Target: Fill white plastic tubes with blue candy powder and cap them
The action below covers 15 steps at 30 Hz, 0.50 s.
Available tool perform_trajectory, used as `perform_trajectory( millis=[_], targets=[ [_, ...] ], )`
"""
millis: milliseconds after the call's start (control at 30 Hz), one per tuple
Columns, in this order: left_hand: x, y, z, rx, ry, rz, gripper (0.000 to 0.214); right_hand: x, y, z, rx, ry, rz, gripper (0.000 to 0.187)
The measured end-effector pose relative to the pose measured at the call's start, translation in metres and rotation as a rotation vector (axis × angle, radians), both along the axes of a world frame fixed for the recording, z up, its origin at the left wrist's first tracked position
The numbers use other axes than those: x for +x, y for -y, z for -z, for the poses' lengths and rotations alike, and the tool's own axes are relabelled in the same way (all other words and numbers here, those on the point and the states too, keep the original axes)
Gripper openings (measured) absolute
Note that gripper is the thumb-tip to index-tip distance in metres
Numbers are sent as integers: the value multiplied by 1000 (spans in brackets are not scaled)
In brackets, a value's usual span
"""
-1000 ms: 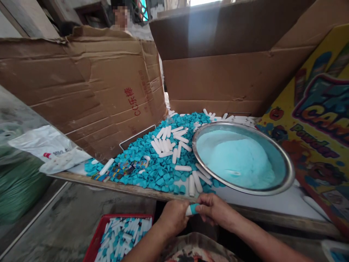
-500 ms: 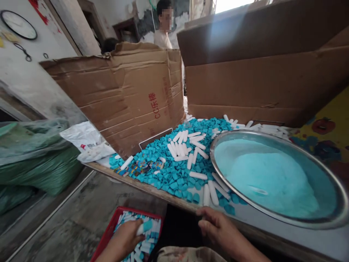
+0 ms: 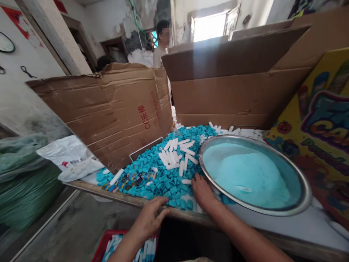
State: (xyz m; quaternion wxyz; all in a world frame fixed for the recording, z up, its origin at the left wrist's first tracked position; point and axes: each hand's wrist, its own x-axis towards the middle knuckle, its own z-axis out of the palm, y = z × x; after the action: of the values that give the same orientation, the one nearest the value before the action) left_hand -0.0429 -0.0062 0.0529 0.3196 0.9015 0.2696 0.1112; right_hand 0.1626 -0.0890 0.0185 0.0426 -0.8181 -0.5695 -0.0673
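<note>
- The left hand (image 3: 149, 218) has come up from the red crate (image 3: 101, 245), where it held a capped tube half a second ago; now it is at the near edge of the tabletop (image 3: 253, 221), beside the blue caps (image 3: 160, 189).
- Its fingers are loosely parted, thumb apart, with nothing seen between them; whether the fingertips touch a cap, I cannot tell.
- The right hand (image 3: 203, 193) has moved forward, onto the tabletop between the caps and the metal bowl (image 3: 295, 178).
- Its fingers stretch out beside a white tube (image 3: 187, 181); their undersides are hidden, so I cannot tell whether they grip anything.
- More white tubes (image 3: 172, 166) lie on the caps; blue powder (image 3: 251, 171) is heaped in the bowl.
- One capped tube seems finished with, leaving the left hand free; the crate holds others, partly behind the left forearm.
</note>
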Motion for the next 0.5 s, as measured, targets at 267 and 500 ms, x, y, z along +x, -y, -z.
perform_trajectory(
  millis=[267, 500],
  targets=[
    [80, 9, 16, 286, 46, 102, 49, -3, 6, -15, 12, -86, -59, 27],
    [104, 31, 11, 151, 26, 166, 30, -3, 34, -48, 14, -486, 99, 20]
  ],
)
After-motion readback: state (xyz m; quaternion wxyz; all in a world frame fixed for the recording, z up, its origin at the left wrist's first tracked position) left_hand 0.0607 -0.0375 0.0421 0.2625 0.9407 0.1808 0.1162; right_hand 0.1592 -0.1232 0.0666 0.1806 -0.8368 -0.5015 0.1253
